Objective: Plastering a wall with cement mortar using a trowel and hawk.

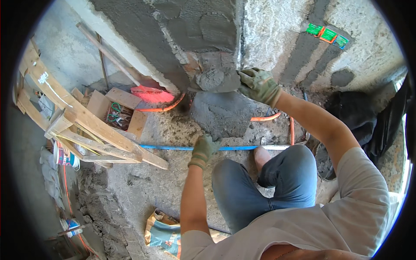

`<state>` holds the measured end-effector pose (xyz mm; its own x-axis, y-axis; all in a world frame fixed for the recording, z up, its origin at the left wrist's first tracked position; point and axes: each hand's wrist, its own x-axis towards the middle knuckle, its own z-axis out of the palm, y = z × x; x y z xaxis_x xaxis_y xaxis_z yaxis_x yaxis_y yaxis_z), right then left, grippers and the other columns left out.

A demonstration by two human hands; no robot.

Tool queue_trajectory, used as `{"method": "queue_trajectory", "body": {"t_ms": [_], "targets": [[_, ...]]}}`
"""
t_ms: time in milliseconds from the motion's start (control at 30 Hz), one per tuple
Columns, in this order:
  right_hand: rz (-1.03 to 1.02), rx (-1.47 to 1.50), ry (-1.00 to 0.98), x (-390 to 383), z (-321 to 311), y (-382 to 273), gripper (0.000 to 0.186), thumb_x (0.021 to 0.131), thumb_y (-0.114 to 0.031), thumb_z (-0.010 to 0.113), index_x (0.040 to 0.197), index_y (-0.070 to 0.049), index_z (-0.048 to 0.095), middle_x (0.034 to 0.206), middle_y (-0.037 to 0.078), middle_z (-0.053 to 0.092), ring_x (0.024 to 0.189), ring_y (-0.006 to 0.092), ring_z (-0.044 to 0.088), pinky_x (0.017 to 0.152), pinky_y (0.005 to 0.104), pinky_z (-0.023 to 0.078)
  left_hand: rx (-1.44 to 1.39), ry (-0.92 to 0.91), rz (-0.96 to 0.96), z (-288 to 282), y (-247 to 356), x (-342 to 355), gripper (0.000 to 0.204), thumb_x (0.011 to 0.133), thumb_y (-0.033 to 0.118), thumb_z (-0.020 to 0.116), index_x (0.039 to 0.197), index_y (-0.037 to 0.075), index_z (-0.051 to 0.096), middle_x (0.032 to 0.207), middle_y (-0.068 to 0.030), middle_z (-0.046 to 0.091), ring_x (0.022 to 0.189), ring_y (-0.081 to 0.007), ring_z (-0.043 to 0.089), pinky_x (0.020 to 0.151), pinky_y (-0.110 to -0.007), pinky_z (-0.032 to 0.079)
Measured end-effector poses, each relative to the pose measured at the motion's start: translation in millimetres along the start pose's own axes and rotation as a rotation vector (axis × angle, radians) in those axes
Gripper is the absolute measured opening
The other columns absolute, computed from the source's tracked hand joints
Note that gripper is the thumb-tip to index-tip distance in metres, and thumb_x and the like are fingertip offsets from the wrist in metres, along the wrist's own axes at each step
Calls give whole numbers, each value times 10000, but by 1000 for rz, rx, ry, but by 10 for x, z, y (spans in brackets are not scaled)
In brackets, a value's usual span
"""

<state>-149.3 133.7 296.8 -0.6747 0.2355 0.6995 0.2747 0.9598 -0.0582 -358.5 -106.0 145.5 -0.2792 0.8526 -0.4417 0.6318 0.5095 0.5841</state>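
Note:
My right hand (260, 84), in a green work glove, is closed on a plastering trowel (229, 82). Grey mortar (210, 79) lies heaped on its blade, close against the lower part of the wall. Wet grey plaster (203, 26) covers the wall above, with a patch of bare brick (212, 60) beside the blade. Below the trowel is a mortar-smeared board (223, 115), tilted. At its near edge my left hand (203, 150), gloved too, is closed around the board; the fingertips are partly hidden.
A wooden ladder-like frame (93, 115) stands at left, beside an open cardboard box (135, 104) of cables. A blue pipe (173, 147) crosses the floor. Orange conduit (167, 107) runs along the wall base. Black sheeting (351, 112) is at right; a printed bag (162, 234) lies behind me.

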Motion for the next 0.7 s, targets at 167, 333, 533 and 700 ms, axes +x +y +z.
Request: {"method": "queue_trajectory", "body": {"t_ms": [167, 333, 533, 700], "targets": [[707, 63, -798, 601, 637, 4, 492, 1040, -513, 485, 1261, -105, 650, 1094, 133, 682, 980, 282, 702, 788, 426, 574, -694, 98, -172, 232, -244, -9, 129, 882, 106, 738, 938, -7, 711, 729, -113, 669, 544, -196, 602, 481, -344, 481], [528, -85, -918, 1261, 833, 438, 453, 1043, -430, 488, 1206, -55, 684, 1105, 161, 704, 1059, 282, 698, 878, 407, 578, -777, 26, -265, -40, 52, -56, 140, 856, 120, 733, 900, -11, 711, 757, -105, 689, 559, -191, 636, 460, -354, 477], [410, -211, -1053, 1973, 869, 741, 439, 1018, -429, 514, 1107, -72, 754, 1089, 145, 740, 1015, 274, 720, 901, 434, 563, -987, 57, -131, -76, 489, 191, 158, 828, 146, 763, 921, 18, 746, 746, -62, 688, 570, -173, 620, 515, -334, 493], [537, 4, -926, 2093, 125, 597, 303, 1002, -326, 612, 1192, -95, 658, 1134, 100, 746, 945, 238, 740, 826, 363, 586, -895, 1, -87, 52, 614, 269, 220, 826, 201, 780, 950, 22, 749, 746, -72, 696, 568, -182, 629, 512, -335, 508]]}}
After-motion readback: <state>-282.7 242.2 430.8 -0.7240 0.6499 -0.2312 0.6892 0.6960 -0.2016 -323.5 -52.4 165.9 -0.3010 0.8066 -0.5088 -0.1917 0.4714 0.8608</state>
